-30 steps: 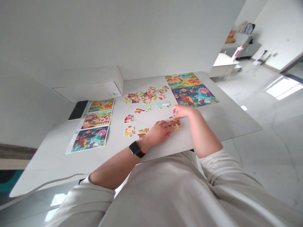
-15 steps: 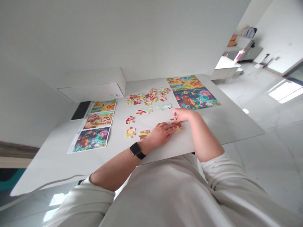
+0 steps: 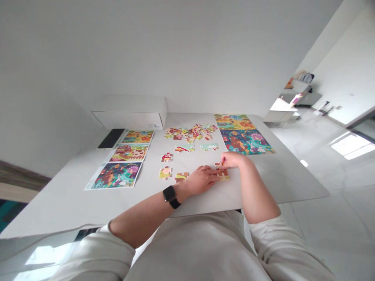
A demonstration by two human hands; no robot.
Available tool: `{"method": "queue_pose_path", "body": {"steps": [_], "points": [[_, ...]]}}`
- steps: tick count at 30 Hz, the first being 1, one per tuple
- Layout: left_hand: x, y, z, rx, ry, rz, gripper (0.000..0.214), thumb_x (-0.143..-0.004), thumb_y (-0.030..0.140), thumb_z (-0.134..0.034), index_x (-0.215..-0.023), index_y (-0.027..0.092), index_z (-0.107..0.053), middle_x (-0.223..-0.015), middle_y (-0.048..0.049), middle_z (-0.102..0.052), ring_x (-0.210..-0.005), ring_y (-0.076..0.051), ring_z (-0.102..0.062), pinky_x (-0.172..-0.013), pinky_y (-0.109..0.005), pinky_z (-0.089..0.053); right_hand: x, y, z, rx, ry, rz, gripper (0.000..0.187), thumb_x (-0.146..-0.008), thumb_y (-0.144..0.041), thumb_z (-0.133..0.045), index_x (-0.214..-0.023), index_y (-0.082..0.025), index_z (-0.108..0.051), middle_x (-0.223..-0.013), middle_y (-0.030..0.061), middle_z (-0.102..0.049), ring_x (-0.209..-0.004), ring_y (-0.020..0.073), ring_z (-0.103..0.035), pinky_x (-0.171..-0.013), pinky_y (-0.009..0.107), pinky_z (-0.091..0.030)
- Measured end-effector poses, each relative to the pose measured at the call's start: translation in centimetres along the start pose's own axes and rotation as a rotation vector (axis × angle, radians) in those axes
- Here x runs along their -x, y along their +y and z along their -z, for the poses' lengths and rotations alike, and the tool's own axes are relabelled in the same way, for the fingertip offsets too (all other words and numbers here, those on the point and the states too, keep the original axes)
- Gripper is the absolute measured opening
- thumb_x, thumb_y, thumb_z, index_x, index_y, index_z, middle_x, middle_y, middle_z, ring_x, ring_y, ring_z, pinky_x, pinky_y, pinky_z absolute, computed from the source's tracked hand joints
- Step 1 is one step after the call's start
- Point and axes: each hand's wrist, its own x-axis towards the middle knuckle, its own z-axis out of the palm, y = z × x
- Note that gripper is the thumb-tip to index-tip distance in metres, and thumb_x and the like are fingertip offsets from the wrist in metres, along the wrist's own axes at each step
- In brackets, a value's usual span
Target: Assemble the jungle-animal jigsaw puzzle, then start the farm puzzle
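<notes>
My left hand (image 3: 202, 179), with a black watch on its wrist, lies flat on the white table (image 3: 281, 175), fingertips pressed on a small joined cluster of brown puzzle pieces (image 3: 224, 175). My right hand (image 3: 233, 159) is curled just above that cluster and pinches a small puzzle piece at its upper edge. Loose pieces lie to the left: a green-and-pink one (image 3: 165, 173), a brown one (image 3: 182, 176) and a red barn one (image 3: 166, 157). A heap of unsorted pieces (image 3: 191, 133) sits further back.
Two finished puzzles (image 3: 244, 134) lie at the back right. A sheet of three reference pictures (image 3: 124, 160) lies at the left, with a black phone (image 3: 111, 138) and a white box (image 3: 130, 113) behind it. The table's front edge is close to my body.
The camera tilted up, so everything sits lower in view. My hands stayed on the brown cluster; the right hand's fingers closed in tighter at its top edge.
</notes>
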Motion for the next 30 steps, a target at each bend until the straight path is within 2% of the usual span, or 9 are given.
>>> {"method": "queue_pose_path", "body": {"steps": [3,10,14,17,20,23,27,30], "points": [[0.0,0.2,0.2,-0.008,0.014,-0.011,0.033,-0.106,0.027,-0.053,-0.13,0.031,-0.075,-0.155,-0.0012,-0.062,-0.126,-0.023,-0.063,-0.11,-0.041,-0.048,-0.1,-0.2,-0.2,-0.015,0.031,0.005,0.019,-0.071,-0.027,-0.089,-0.086,-0.023,-0.079,-0.095,0.0027,-0.082,-0.083,0.0192,-0.072,-0.063,0.024,-0.043],[0.2,0.2,0.2,-0.008,0.021,-0.017,0.035,-0.106,0.025,-0.052,-0.132,0.03,-0.074,-0.154,-0.0034,-0.063,-0.127,-0.024,-0.063,-0.11,-0.042,-0.049,-0.2,0.1,-0.4,-0.091,0.025,-0.026,0.035,-0.062,-0.034,-0.096,-0.088,-0.023,-0.074,-0.095,0.0034,-0.081,-0.086,0.0216,-0.073,-0.063,0.025,-0.044],[0.3,0.3,1.2,0.049,0.027,-0.024,0.036,-0.104,0.024,-0.055,-0.136,0.029,-0.071,-0.157,-0.004,-0.061,-0.131,-0.024,-0.062,-0.114,-0.042,-0.047,-0.4,0.8,-0.5,-0.176,0.031,-0.003,0.037,-0.07,-0.036,-0.094,-0.097,-0.023,-0.072,-0.101,0.0041,-0.08,-0.087,0.0208,-0.073,-0.065,0.026,-0.046],[0.1,-0.2,3.1,0.109,0.097,-0.013,0.038,-0.105,0.025,-0.055,-0.141,0.03,-0.068,-0.151,-0.0068,-0.065,-0.13,-0.023,-0.063,-0.115,-0.042,-0.047,-0.4,1.0,-0.1,-0.235,0.097,0.018,0.031,-0.08,-0.036,-0.086,-0.106,-0.025,-0.071,-0.105,0.0043,-0.079,-0.088,0.0197,-0.073,-0.07,0.026,-0.049],[-0.6,-1.9,5.6,0.153,0.216,0.059,0.03,-0.106,0.023,-0.052,-0.126,0.026,-0.075,-0.13,-0.0084,-0.076,-0.118,-0.022,-0.068,-0.108,-0.041,-0.052,-0.3,0.9,0.7,-0.253,0.195,0.085,0.018,-0.089,-0.037,-0.077,-0.102,-0.025,-0.072,-0.105,0.0037,-0.079,-0.09,0.02,-0.072,-0.076,0.028,-0.049],[-1.5,-4.1,8.4,0.155,0.338,0.124,0.027,-0.106,0.023,-0.053,-0.118,0.023,-0.077,-0.115,-0.0086,-0.08,-0.11,-0.023,-0.071,-0.101,-0.039,-0.054,0.1,0.8,2.1,-0.299,0.276,0.207,0.018,-0.096,-0.041,-0.068,-0.103,-0.025,-0.072,-0.099,0.0031,-0.078,-0.088,0.02,-0.071,-0.077,0.029,-0.049],[-2.9,-6.5,12.3,0.189,0.469,0.264,0.022,-0.103,0.028,-0.057,-0.107,0.022,-0.078,-0.103,-0.0057,-0.082,-0.095,-0.019,-0.073,-0.09,-0.031,-0.054,0.3,1.2,4.1,-0.331,0.309,0.269,0.021,-0.098,-0.042,-0.065,-0.107,-0.024,-0.072,-0.094,0.004,-0.077,-0.083,0.0196,-0.069,-0.074,0.028,-0.048],[-3.7,-7.5,14.9,0.256,0.513,0.413,0.024,-0.101,0.035,-0.059,-0.1,0.02,-0.077,-0.082,-0.0024,-0.079,-0.071,-0.015,-0.068,-0.072,-0.025,-0.049,-0.4,1.6,5.2,-0.317,0.295,0.255,0.018,-0.096,-0.037,-0.066,-0.107,-0.023,-0.072,-0.095,0.0048,-0.077,-0.084,0.0199,-0.069,-0.074,0.028,-0.048]]}}
